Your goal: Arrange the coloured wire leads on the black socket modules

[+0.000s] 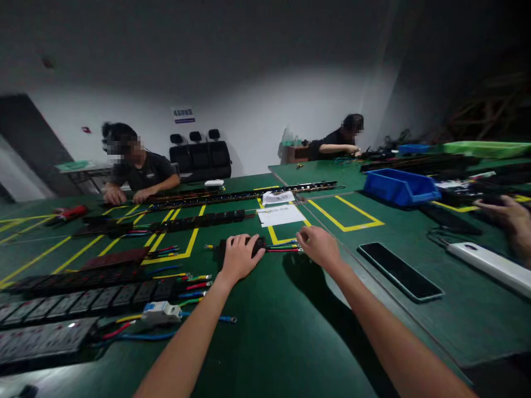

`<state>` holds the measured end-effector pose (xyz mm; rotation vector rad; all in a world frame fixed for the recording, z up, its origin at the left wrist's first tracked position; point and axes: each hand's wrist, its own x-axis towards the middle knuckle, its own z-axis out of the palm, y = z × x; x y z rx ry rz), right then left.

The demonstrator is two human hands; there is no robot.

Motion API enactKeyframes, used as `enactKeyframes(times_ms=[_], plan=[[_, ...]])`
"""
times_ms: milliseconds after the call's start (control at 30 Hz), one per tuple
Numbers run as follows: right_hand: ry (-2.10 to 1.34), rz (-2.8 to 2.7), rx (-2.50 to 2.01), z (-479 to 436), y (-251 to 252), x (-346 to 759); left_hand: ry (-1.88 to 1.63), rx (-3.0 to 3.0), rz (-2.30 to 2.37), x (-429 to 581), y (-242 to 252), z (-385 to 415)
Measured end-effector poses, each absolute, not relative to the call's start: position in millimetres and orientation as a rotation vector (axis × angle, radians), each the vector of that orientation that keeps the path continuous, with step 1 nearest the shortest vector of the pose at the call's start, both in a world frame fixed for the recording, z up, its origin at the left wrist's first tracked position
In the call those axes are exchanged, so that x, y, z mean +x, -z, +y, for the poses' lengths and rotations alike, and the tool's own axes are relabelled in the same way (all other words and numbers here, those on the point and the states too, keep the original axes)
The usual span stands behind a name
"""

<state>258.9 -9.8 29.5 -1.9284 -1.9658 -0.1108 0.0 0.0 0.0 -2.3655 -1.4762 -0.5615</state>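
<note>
A small black block (pixel 259 243), perhaps a socket module, lies on the green table, mostly covered by my left hand (pixel 240 255). That hand is closed over it, thumb on its right side. Coloured wires (pixel 280 249), among them a red and a green one, run from the block's right side and end in metal lugs. My right hand (pixel 320 246) is closed in a pinch at the far ends of these wires; its fingertips partly hide which wire is held. On the block's left side a short yellow-tipped lead (pixel 209 247) sticks out.
Long black socket strips (pixel 112 296) with lugged wires lie at left, beside a grey-white breaker (pixel 161 311). A phone (pixel 399 270), a white power bank-like bar (pixel 492 265) and a blue bin (pixel 400 188) are on the right. Paper sheets (pixel 282 215) lie ahead. Two people work across the table; another hand (pixel 508 221) shows right.
</note>
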Motion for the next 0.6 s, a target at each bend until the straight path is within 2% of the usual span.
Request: enactKeyframes(times_ms=[167,600], plan=[[-0.169,-2.244,-1.966,-11,-19,266,0.565,-2.372,-1.484,2,0,-1],[-0.315,-2.295,-1.954,-10,-17,262,0.563,-2.407,-1.512,1,-4,-1]])
